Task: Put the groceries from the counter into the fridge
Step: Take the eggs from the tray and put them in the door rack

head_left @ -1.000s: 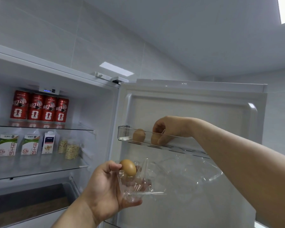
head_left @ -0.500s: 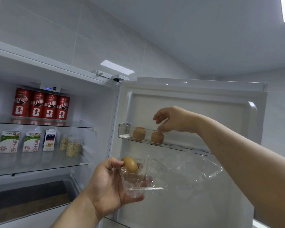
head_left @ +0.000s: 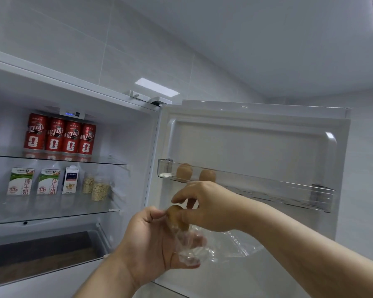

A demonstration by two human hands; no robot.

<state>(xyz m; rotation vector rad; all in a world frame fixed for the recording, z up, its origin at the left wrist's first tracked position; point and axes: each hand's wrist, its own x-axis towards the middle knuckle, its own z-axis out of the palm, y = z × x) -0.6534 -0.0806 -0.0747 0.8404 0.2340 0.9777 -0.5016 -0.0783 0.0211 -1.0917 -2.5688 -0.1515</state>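
Egg transfer is part-way thru. Two brown eggs (head_left: 184, 171) sit side by side, w/ a small gap, at the left end of the clear plastic door shelf (head_left: 267, 187), centre-right of frame, on the open white fridge door (head_left: 246, 147). The rest of that shelf, to the right, looks bare.

A third brown egg (head_left: 176, 217) sits at the top of the thin clear plastic egg carton (head_left: 192, 248), lower centre of frame, below the door shelf & not in the fridge yet. Left hand (head_left: 151, 244) has fingers & thumb curled round the carton, holding it up from its left side. Right hand (head_left: 209, 207) comes in from the right w/ thumb & fingers curled round the third egg, index finger raised. It looks like a pinch, tho can't tell if the egg is off its cup. No other egg shows in the carton, but the plastic is crumpled & glary, so not certain.

Inside the fridge, left of frame:
- four red drink cans (head_left: 60, 135) in a row on the upper glass shelf (head_left: 108, 162)
- on the shelf below, two green-and-white milk cartons (head_left: 19, 181), a white-and-blue carton (head_left: 70, 179) & two clear jars of oats (head_left: 99, 189)

Can't tell which of these came off the table.

Judgement: prob. the last egg. It needs to go up beside the 2nd one, then the carton needs dealing w/. Table is out of view, so can't say what groceries are left there.
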